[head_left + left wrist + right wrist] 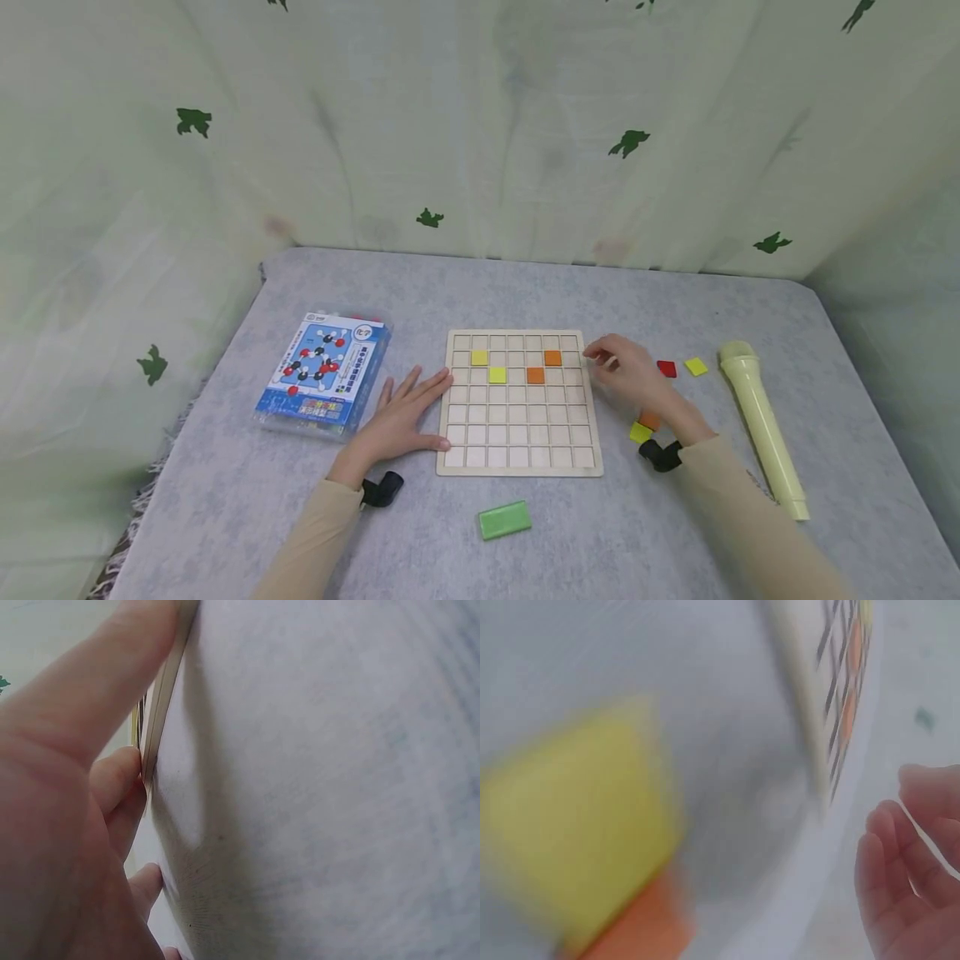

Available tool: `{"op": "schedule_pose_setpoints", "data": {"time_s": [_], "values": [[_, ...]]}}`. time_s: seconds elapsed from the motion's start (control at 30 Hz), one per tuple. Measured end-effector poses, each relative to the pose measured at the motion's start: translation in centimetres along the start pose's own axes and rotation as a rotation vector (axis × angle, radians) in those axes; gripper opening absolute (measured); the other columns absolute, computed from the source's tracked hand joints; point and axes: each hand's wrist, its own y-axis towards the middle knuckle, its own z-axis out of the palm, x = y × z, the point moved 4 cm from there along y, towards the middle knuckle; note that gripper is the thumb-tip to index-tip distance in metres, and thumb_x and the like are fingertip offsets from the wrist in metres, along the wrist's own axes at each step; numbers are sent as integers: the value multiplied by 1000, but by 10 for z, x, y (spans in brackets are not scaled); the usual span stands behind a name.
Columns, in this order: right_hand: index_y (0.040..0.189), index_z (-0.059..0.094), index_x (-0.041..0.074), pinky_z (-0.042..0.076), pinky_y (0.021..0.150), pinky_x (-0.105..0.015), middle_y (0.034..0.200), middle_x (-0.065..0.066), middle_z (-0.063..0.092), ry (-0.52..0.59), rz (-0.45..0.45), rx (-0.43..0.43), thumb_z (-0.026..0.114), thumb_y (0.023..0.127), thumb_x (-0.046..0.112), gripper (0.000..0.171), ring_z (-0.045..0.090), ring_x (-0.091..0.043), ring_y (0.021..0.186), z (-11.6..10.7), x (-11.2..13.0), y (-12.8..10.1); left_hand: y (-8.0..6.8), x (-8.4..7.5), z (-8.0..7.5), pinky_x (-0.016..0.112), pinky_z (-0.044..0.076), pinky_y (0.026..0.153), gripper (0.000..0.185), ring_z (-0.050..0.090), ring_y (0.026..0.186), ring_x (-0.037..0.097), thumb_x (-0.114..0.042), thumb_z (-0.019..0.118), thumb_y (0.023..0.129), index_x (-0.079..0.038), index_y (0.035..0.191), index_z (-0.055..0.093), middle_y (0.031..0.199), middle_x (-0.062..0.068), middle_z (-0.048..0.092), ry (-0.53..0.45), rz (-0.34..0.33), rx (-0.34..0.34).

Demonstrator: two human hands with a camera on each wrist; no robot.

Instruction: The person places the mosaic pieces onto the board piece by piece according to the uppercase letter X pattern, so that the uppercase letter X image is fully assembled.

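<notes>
Left hand (401, 412): spread flat, fingertips against the board (519, 467) edge.
Right hand (630, 375): loosely curled by the board's right side, holding nothing.
Board tiles: two yellow, two orange.

Pale wooden grid board (519, 403) between the hands: two yellow tiles (479, 357), two orange tiles (552, 357). Beyond the right hand (633, 375): red tile (667, 368), yellow-green tile (695, 366), pale yellow-green flute (762, 421). Left of the left hand (405, 412): blue box (325, 372), red-and-black molecule print. Grey mottled tablecloth (225, 492); green block (505, 519).

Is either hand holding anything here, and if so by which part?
Nothing held. The left hand rests flat against the wooden grid board; the right hand hovers empty beside it.
</notes>
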Motion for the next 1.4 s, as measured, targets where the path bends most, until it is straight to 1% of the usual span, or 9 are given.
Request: {"op": "schedule_pose_setpoints", "data": {"time_s": [0.17,0.33,0.4,0.5,0.67,0.83,1.0,1.2,1.4], "values": [[105,59,4,49,72,-39,101,-10,58,-34,64,-101,62,82,1,24,54,-22,87,-31,-35,-25,0,0,0,56,-10,102,98,-2,136,27,-61,66,65,-25,144,21,149,-10,14,2,-4,2],[108,57,1,46,81,-47,106,-16,56,-27,163,-113,60,82,0,26,52,-30,94,-51,-62,-41,0,0,0,56,-10,102,98,-2,136,27,-60,67,65,-25,144,21,149,-10,14,-3,1,-1],[108,56,-1,44,83,-49,108,-19,55,-28,187,-109,60,81,-1,27,50,-33,98,-54,-70,-44,1,0,0,56,-10,102,98,-2,136,27,-60,67,65,-25,144,21,149,-10,14,-4,3,-2],[108,56,-2,43,84,-51,108,-21,55,-54,199,-100,60,81,-2,28,49,-35,99,-55,-76,-43,0,0,0,57,-10,102,98,-2,136,27,-60,66,65,-25,144,21,149,-10,14,-8,4,-4],[107,57,-2,42,84,-51,107,-21,55,-83,217,-79,60,80,-3,28,48,-34,96,-53,-79,-41,0,0,0,57,-10,102,97,-2,136,27,-61,66,65,-25,144,21,149,-10,14,-9,7,-5],[105,58,0,43,80,-48,103,-18,57,-133,204,-71,63,78,-3,27,50,-31,91,-51,-80,-39,0,0,-1,57,-10,101,97,-2,136,27,-60,66,65,-25,144,21,149,-10,14,-15,7,-4],[105,59,2,46,78,-45,101,-15,58,-110,169,-54,64,79,1,26,53,-30,92,-47,-69,-34,0,-1,-1,57,-10,101,97,-1,136,27,-60,67,65,-24,144,22,149,-9,15,-13,5,-5],[105,59,4,46,80,-42,102,-9,57,-50,113,-5,62,80,3,25,52,-26,94,-31,-33,-20,-1,-2,-2,57,-9,102,97,-1,136,28,-59,67,65,-24,144,23,149,-9,15,-14,5,-6],[102,60,6,48,76,-34,99,-3,57,-16,-68,35,65,78,0,25,54,-19,90,0,10,-6,-1,-2,-2,57,-9,102,97,-1,136,27,-60,67,65,-24,144,23,149,-9,15,-9,0,-3]]}}
